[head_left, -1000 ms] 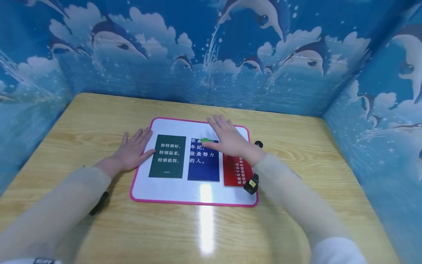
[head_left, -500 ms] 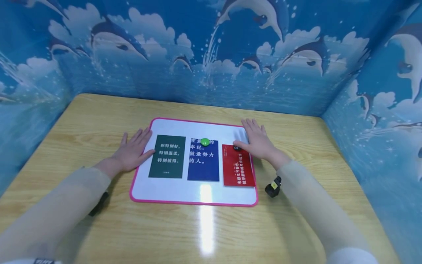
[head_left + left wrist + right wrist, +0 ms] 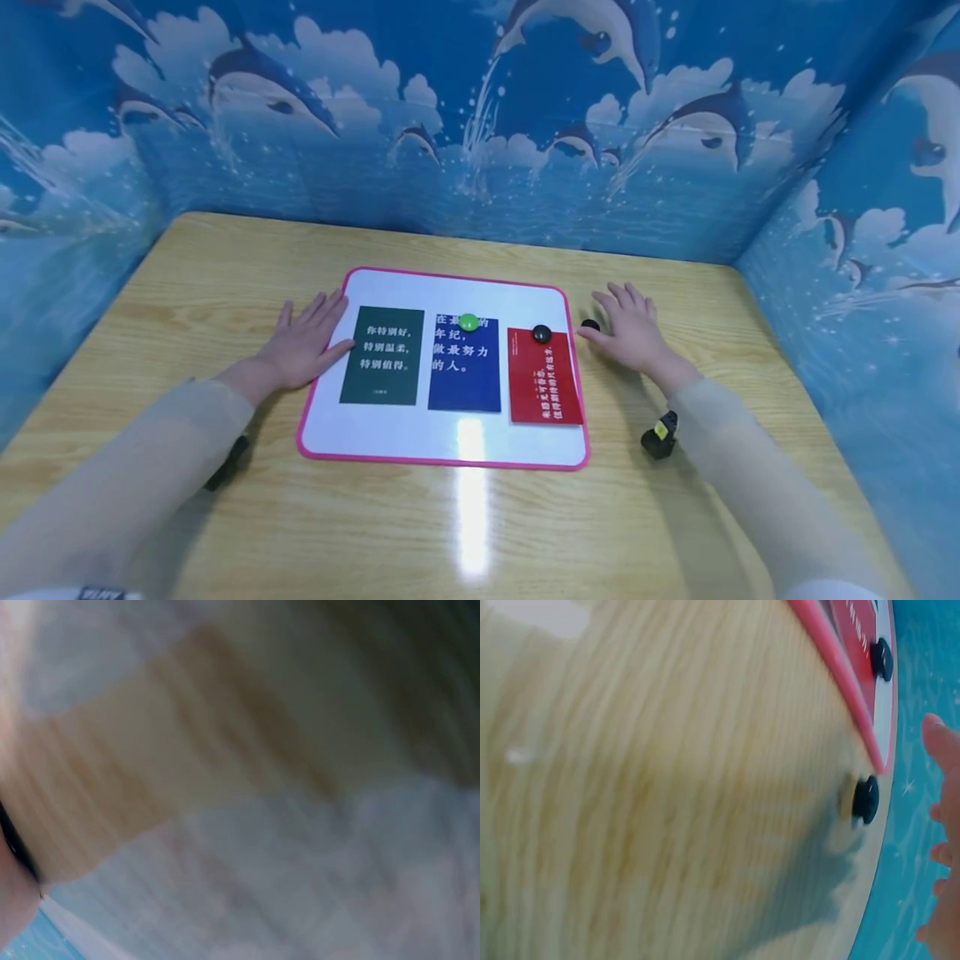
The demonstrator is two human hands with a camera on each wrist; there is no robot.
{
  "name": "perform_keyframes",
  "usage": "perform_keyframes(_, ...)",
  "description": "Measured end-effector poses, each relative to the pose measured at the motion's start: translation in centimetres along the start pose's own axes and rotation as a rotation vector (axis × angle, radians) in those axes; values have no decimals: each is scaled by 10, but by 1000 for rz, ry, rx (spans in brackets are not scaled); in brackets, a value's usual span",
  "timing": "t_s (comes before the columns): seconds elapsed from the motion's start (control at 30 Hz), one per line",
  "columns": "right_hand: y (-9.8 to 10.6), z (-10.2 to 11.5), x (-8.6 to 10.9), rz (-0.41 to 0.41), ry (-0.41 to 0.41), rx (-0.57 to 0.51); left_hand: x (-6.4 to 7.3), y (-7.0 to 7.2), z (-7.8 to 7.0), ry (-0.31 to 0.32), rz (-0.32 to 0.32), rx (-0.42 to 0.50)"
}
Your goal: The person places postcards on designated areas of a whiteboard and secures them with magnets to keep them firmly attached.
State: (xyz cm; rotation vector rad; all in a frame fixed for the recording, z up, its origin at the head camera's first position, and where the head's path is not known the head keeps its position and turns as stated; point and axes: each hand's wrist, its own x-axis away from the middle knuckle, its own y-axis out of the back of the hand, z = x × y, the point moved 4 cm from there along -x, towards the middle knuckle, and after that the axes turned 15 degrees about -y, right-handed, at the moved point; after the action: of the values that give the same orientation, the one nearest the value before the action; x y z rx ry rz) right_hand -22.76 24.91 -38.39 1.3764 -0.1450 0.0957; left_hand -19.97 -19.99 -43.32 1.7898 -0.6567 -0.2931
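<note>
A whiteboard with a pink rim (image 3: 442, 461) lies flat on the table. On it are a dark green card (image 3: 382, 355), a blue card (image 3: 463, 387) and a red card (image 3: 528, 392), all with white writing. A round green magnet (image 3: 468, 322) sits at the blue card's top, a black magnet (image 3: 542, 333) at the red card's top edge. My left hand (image 3: 303, 346) rests on the board's left edge, fingers straight. Right of the board, my right hand (image 3: 632, 329) hovers over the table with relaxed fingers, its thumb near another black magnet (image 3: 866, 800). It holds nothing.
A wooden table (image 3: 360, 533) carries the board. Blue dolphin-print sheeting (image 3: 480, 142) stands behind and at both sides. Black wrist devices (image 3: 660, 435) hang under my forearms. The left wrist view is blurred and mostly shows sleeve and wood-coloured surface.
My right hand has moved right, from above the blue card, past the red card's black magnet, to the loose black magnet beside the board. The left hand has stayed in place.
</note>
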Motion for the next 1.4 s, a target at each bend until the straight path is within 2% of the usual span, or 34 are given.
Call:
perform_keyframes(0.3,-4,-13,1,-21,-3,14,0,-1,2,-3,-1,0)
perform_keyframes(0.6,-7,-13,0,-33,-2,8,0,-3,3,0,0,-12)
perform_keyframes(0.97,-10,-11,-5,-5,-11,13,1,-2,4,-5,11,-9)
perform_keyframes(1.4,-14,-10,-11,3,-22,36,1,-2,3,-11,-11,5)
